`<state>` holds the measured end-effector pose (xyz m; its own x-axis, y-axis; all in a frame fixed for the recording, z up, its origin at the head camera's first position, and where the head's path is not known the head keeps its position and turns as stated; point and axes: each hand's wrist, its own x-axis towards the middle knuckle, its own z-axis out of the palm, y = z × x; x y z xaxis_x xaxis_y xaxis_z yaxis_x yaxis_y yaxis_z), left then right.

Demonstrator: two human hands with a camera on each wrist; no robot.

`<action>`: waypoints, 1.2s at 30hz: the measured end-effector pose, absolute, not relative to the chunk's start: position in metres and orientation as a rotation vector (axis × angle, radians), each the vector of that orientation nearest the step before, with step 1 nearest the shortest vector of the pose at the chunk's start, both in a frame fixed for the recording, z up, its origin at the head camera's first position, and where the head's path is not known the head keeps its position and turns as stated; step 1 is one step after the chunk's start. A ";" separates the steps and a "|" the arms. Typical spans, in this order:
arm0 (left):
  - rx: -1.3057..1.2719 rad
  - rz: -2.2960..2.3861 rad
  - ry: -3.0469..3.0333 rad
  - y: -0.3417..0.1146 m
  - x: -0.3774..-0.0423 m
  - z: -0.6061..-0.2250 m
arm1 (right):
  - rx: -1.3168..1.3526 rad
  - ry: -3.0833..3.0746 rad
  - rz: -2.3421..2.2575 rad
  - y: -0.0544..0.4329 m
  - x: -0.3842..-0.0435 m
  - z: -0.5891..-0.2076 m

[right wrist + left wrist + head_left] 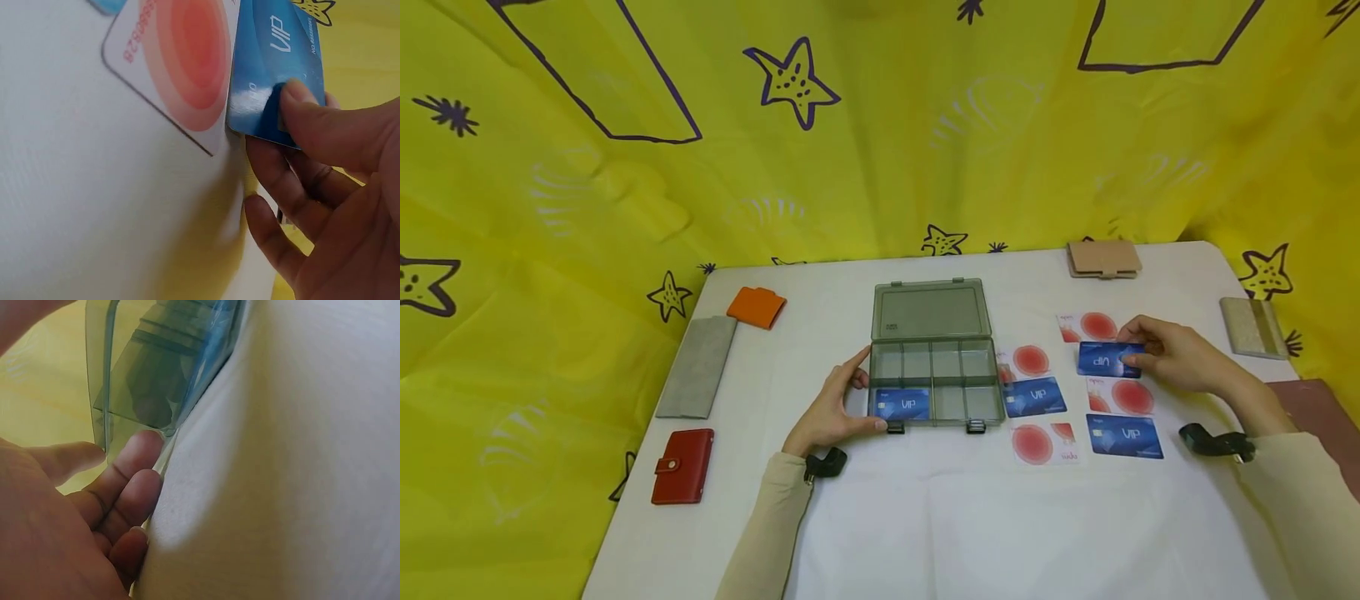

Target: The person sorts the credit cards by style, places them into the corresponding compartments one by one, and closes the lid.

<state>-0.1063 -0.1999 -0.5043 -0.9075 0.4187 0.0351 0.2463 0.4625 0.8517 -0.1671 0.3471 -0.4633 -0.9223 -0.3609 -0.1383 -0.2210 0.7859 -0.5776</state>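
Note:
A translucent grey-green compartment box (949, 360) stands on the white table with its lid (931, 310) raised at the back. One blue VIP card (902, 404) lies in its front left compartment. My left hand (835, 408) grips the box's left side, thumb at the front edge and index finger farther back; in the left wrist view, fingers touch the box's corner (164, 425). My right hand (1172, 354) pinches another blue VIP card (1103, 360) between thumb and fingers. In the right wrist view this card (269, 69) is tilted up beside a white card with red circles (194, 56).
More blue cards (1036, 397) and red-and-white cards (1043, 443) lie in two columns right of the box. An orange holder (757, 307), a grey wallet (697, 367) and a red wallet (682, 467) lie on the left. Tan (1103, 259) and beige wallets (1252, 327) lie far right.

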 end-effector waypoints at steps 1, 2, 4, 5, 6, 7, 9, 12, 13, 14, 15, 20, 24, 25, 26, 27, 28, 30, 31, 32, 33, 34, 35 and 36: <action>0.582 1.433 2.527 -0.200 -0.106 -0.504 | -0.451 2.737 -0.868 0.347 -0.166 -0.462; 0.583 1.437 2.526 -0.200 -0.106 -0.504 | -0.449 2.741 -0.896 0.347 -0.166 -0.462; 0.584 1.443 2.527 -0.200 -0.105 -0.504 | -0.433 2.760 -0.960 0.345 -0.164 -0.459; 0.585 1.446 2.528 -0.200 -0.105 -0.504 | -0.414 2.763 -1.008 0.344 -0.163 -0.457; 0.586 1.448 2.529 -0.200 -0.105 -0.505 | -0.390 2.758 -1.066 0.342 -0.163 -0.456; 0.586 1.448 2.532 -0.200 -0.105 -0.505 | -0.361 2.747 -1.134 0.340 -0.162 -0.454; 0.587 1.450 2.535 -0.200 -0.105 -0.506 | -0.296 2.728 -1.271 0.334 -0.160 -0.452; 0.586 1.453 2.533 -0.200 -0.105 -0.506 | -0.191 2.684 -1.480 0.324 -0.158 -0.450; 0.583 1.452 2.533 -0.200 -0.105 -0.506 | -0.163 2.670 -1.536 0.320 -0.158 -0.449; 0.578 1.451 2.532 -0.200 -0.105 -0.505 | -0.145 2.657 -1.583 0.316 -0.157 -0.449; 0.575 1.448 2.533 -0.200 -0.105 -0.505 | -0.134 2.632 -1.625 0.311 -0.157 -0.448; 0.572 1.433 2.536 -0.200 -0.105 -0.504 | -0.220 2.498 -1.677 0.283 -0.153 -0.446; 0.573 1.431 2.539 -0.200 -0.105 -0.505 | -0.367 2.423 -1.660 0.257 -0.148 -0.447; 0.574 1.430 2.540 -0.200 -0.105 -0.505 | -0.391 2.407 -1.656 0.250 -0.147 -0.447; 0.581 1.430 2.541 -0.200 -0.105 -0.505 | -0.413 2.383 -1.663 0.244 -0.146 -0.448; 0.587 1.428 2.544 -0.200 -0.105 -0.506 | -0.439 2.358 -1.671 0.237 -0.145 -0.449; 0.593 1.429 2.546 -0.200 -0.106 -0.506 | -0.463 2.331 -1.684 0.230 -0.144 -0.451; 0.603 1.427 2.552 -0.200 -0.106 -0.507 | -0.512 2.268 -1.718 0.217 -0.142 -0.454; 0.610 1.430 2.553 -0.200 -0.106 -0.507 | -0.539 2.248 -1.727 0.210 -0.141 -0.456; 0.614 1.432 2.555 -0.200 -0.106 -0.507 | -0.575 2.224 -1.739 0.203 -0.141 -0.458; 0.612 1.433 2.556 -0.200 -0.106 -0.507 | -0.616 2.209 -1.744 0.196 -0.140 -0.460; 0.612 1.435 2.556 -0.200 -0.107 -0.507 | -0.655 2.207 -1.734 0.189 -0.139 -0.462; 0.611 1.436 2.555 -0.201 -0.107 -0.507 | -0.700 2.208 -1.721 0.182 -0.138 -0.464; 0.610 1.436 2.556 -0.201 -0.107 -0.507 | -0.742 2.232 -1.695 0.176 -0.137 -0.465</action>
<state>-0.1066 -0.2010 -0.5070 -0.9068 0.4159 0.0694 0.2756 0.4601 0.8440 -0.1369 0.1756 -0.4653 -0.8415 -0.5289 0.1101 -0.2481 0.1974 -0.9484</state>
